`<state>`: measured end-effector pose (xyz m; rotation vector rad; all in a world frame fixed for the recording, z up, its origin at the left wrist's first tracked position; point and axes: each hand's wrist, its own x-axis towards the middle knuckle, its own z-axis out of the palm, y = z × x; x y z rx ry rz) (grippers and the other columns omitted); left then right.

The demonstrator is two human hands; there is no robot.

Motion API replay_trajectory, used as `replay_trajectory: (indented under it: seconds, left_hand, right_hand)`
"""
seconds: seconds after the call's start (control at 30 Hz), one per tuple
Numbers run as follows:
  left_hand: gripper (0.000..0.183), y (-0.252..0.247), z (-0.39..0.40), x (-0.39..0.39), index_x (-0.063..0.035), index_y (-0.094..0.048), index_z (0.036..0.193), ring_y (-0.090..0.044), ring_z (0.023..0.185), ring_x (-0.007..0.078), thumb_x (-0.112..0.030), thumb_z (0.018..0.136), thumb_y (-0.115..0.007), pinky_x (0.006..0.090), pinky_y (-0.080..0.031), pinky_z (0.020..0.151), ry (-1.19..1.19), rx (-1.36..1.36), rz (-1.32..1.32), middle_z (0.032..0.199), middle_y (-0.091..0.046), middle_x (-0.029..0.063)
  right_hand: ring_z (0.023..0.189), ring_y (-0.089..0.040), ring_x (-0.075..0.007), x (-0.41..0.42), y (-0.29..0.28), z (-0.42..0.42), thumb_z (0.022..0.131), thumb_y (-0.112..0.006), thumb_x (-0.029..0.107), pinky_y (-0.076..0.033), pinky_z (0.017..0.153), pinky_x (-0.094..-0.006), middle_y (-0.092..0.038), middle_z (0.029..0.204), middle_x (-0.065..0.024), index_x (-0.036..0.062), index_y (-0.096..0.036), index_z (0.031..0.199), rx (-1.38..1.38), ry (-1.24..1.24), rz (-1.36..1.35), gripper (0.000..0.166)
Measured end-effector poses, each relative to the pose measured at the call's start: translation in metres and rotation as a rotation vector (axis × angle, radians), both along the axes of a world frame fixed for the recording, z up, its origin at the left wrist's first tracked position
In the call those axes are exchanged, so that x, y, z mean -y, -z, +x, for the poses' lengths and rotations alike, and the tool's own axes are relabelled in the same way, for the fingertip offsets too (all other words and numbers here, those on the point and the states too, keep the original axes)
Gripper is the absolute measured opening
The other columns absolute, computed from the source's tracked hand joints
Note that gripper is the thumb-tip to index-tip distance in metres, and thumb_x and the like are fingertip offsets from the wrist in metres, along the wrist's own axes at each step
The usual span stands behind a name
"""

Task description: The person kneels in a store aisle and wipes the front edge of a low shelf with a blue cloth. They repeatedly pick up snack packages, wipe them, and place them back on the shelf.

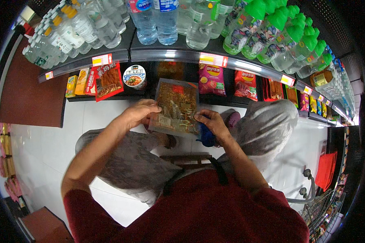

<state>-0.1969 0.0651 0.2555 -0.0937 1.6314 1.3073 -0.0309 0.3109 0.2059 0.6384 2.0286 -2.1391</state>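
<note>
A flat clear plastic pouch of brown food (pixel 177 101) hangs between my hands, in front of the lower shelf. My left hand (pixel 141 111) pinches its left edge, thumb on the front. At the right edge, my right hand (pixel 212 122) grips it with the thumb on top. A blue item, perhaps a cloth (pixel 207 136), shows under my right hand; whether it is held cannot be told. Behind the pouch, a similar brown pack (pixel 170 70) is partly hidden on the shelf. An instant-noodle bowl (pixel 134 79) stands to its left, and a purple Lay's bag (pixel 211 81) to its right.
Water bottles (pixel 167 22) and green-capped bottles (pixel 246 36) line the upper shelf above a price-tag rail (pixel 170 56). Red snack packs (pixel 109 83) sit lower left. My bent knees (pixel 270 130) flank the pouch. A wire shopping cart (pixel 319 209) and red basket (pixel 325 170) are at right.
</note>
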Motion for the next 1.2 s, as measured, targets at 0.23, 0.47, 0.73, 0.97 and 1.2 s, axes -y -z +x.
replay_trajectory:
  seconds: [0.23, 0.47, 0.73, 0.97, 1.2]
  left_hand:
    - [0.024, -0.011, -0.068, -0.003, -0.0071, -0.054, 0.095, -0.058, 0.064, 0.0153, -0.020, 0.081, -0.069, 0.0302, -0.047, 0.054, 0.433, -0.240, -0.107, 0.079, -0.058, 0.0042]
    - [0.023, 0.059, -0.118, 0.027, -0.0093, -0.051, 0.095, -0.064, 0.073, 0.0132, -0.024, 0.084, -0.065, 0.0283, -0.046, 0.052, 0.562, -0.393, 0.013, 0.084, -0.063, 0.0033]
    - [0.028, 0.217, -0.098, -0.007, -0.0032, -0.051, 0.105, -0.059, 0.072, 0.0199, -0.008, 0.079, -0.062, 0.0379, -0.048, 0.064, 0.181, -0.914, 0.039, 0.080, -0.056, 0.0092]
    - [0.034, 0.249, -0.118, -0.051, -0.0026, -0.049, 0.111, -0.059, 0.083, 0.0320, -0.005, 0.078, -0.058, 0.0432, -0.046, 0.073, -0.024, -1.201, -0.027, 0.090, -0.058, 0.0169]
    - [0.051, 0.297, -0.141, -0.062, -0.0013, -0.045, 0.120, -0.057, 0.095, 0.0364, -0.019, 0.078, -0.067, 0.0455, -0.048, 0.076, 0.087, -1.217, -0.345, 0.110, -0.054, 0.0197]
  right_hand:
    - [0.079, -0.054, -0.0091, 0.013, 0.012, -0.036, 0.084, -0.067, 0.020, -0.044, 0.071, -0.0260, -0.064, 0.086, -0.0030, -0.0016, -0.063, 0.095, -0.113, -0.073, 0.205, 0.024]
    - [0.076, -0.061, -0.0153, 0.029, 0.036, -0.086, 0.081, -0.067, 0.018, -0.048, 0.070, -0.0300, -0.066, 0.083, -0.0110, 0.0005, -0.065, 0.095, -0.129, -0.143, 0.477, 0.023]
    - [0.085, -0.065, -0.0245, -0.007, 0.116, -0.119, 0.077, -0.068, 0.016, -0.049, 0.075, -0.0336, -0.067, 0.090, -0.0155, 0.0015, -0.065, 0.094, -0.123, -0.152, 0.745, 0.023]
    - [0.084, -0.065, -0.0317, -0.037, 0.138, -0.169, 0.078, -0.067, 0.025, -0.050, 0.074, -0.0379, -0.066, 0.088, -0.0184, 0.0071, -0.066, 0.097, -0.165, -0.116, 0.796, 0.027]
    - [0.084, -0.063, -0.0349, -0.041, 0.167, -0.216, 0.078, -0.065, 0.033, -0.050, 0.076, -0.0411, -0.065, 0.086, -0.0185, 0.0137, -0.066, 0.099, 0.010, -0.328, 1.318, 0.028]
